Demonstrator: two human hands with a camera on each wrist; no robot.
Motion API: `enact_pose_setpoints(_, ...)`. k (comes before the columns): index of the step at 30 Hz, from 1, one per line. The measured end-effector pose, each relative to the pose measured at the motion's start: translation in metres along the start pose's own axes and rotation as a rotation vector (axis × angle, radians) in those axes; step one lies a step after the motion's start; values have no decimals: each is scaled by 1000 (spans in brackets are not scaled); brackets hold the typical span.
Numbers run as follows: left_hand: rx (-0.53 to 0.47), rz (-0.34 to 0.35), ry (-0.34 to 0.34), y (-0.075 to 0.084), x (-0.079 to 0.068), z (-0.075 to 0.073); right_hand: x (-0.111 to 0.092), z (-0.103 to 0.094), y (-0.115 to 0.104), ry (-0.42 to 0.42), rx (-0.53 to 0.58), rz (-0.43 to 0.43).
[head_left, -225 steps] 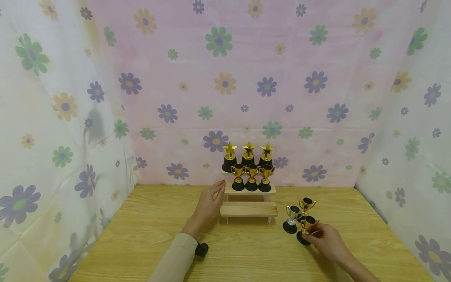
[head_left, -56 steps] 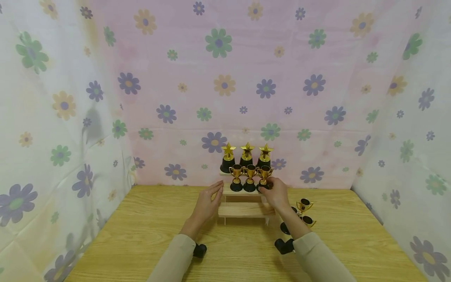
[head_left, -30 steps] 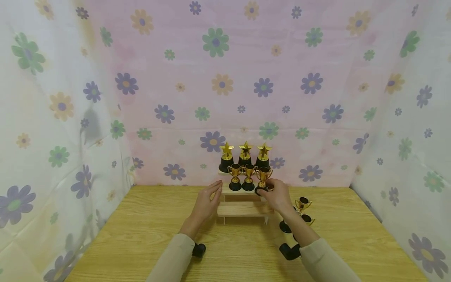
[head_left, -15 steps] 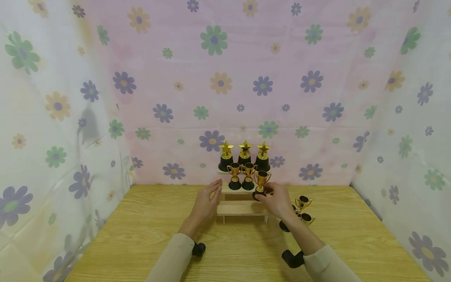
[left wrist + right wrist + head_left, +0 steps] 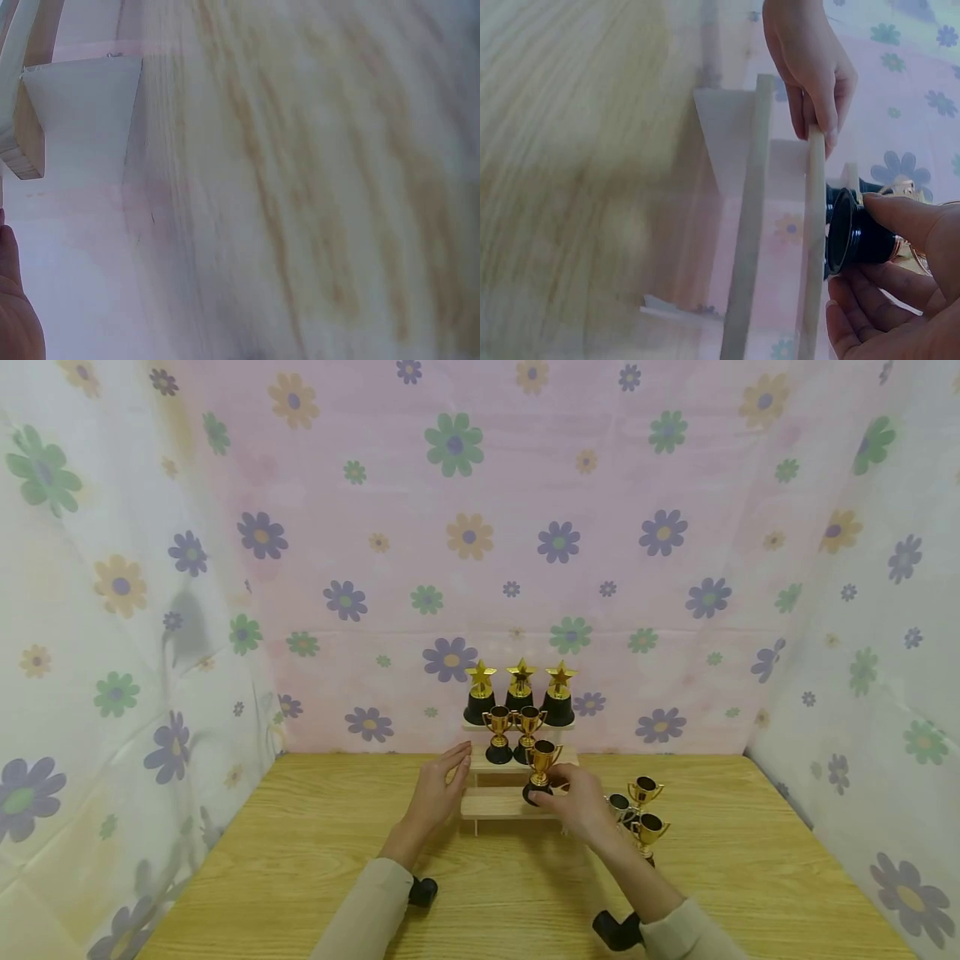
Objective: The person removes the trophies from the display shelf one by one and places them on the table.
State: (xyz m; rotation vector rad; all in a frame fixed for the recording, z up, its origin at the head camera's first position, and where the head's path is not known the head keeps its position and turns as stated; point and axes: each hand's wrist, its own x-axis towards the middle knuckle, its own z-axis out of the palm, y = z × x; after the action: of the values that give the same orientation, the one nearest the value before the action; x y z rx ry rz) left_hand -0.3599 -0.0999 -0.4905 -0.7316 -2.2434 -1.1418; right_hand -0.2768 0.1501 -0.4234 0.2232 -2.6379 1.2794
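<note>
My right hand (image 5: 588, 803) pinches a small gold trophy cup (image 5: 542, 768) by its black base, in front of the middle shelf and above the bottom one. The right wrist view shows that base (image 5: 866, 236) from below, between thumb and fingers, apart from the bottom shelf (image 5: 750, 202). My left hand (image 5: 435, 793) touches the left end of the wooden three-step stand (image 5: 483, 806), fingers straight; only a little of it enters the left wrist view. Two gold cups (image 5: 498, 727) stand on the middle shelf. Three gold star trophies (image 5: 482, 710) line the top shelf.
To the right of the stand a silver cup (image 5: 619, 807) and two gold cups (image 5: 649, 829) stand on the wood-grain table (image 5: 315, 843), partly behind my right forearm. A flowered cloth (image 5: 480, 539) encloses the back and sides. Black wrist-worn parts (image 5: 617, 931) hang below the sleeves.
My right hand left the cups on the table, took the rightmost gold cup off the middle shelf, and brought it forward, down and slightly left. The left hand stayed against the stand.
</note>
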Motion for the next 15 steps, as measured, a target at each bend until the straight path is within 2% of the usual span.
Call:
enact_pose_setpoints(7,0,2,7,-1,0,1,-5,15,2,-3,-3,-105)
enact_pose_setpoints(11,-5,4,11,-1,0,1,-7,23,2,-34,39,-116)
enact_pose_setpoints(15,-10,19,18,-2,0,1,-10,29,0,-52,48,-92)
